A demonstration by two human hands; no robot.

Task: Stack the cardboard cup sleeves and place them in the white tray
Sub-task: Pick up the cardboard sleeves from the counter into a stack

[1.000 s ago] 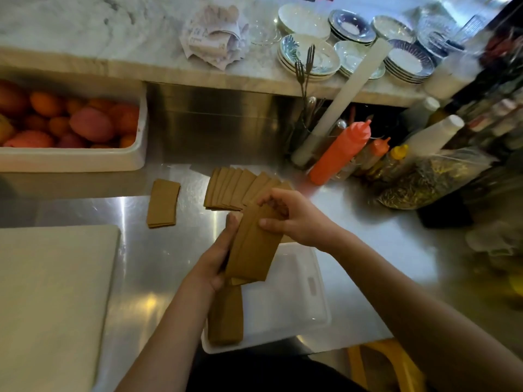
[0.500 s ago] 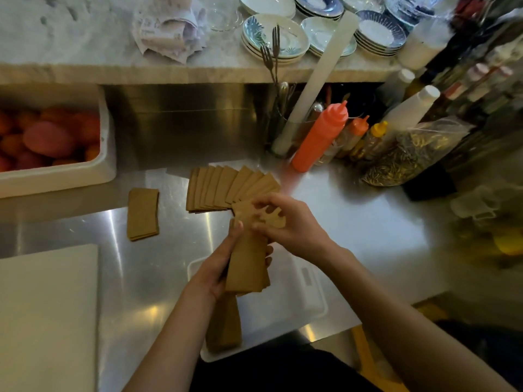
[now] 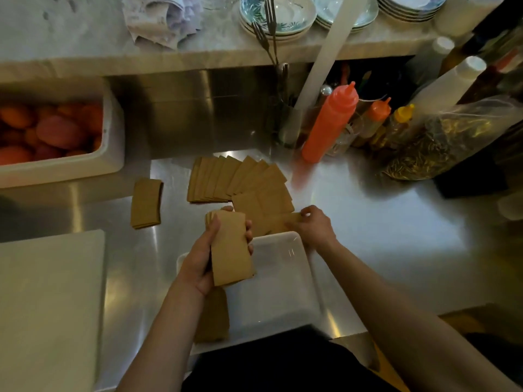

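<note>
The shiny steel worktop [image 3: 368, 222] carries a shallow white plastic tray [image 3: 283, 278]; above it the left hand [image 3: 198, 264] has its grip closed round a brown flat cardboard sleeve stack [image 3: 230, 250]; the right hand [image 3: 314, 226] pinches one fanned loose sleeve [image 3: 278, 222]; lifting it singly and squaring edges should keep things neat.

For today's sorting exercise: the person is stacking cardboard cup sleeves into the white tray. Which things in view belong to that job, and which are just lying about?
Part of the job:
- sleeve stack in the left hand
- fanned sleeves, which the right hand reaches
- small separate pile
- white tray

Just lying about:
- orange squeeze bottle
- fruit tub
- plates
- forks
- cutting board
</note>
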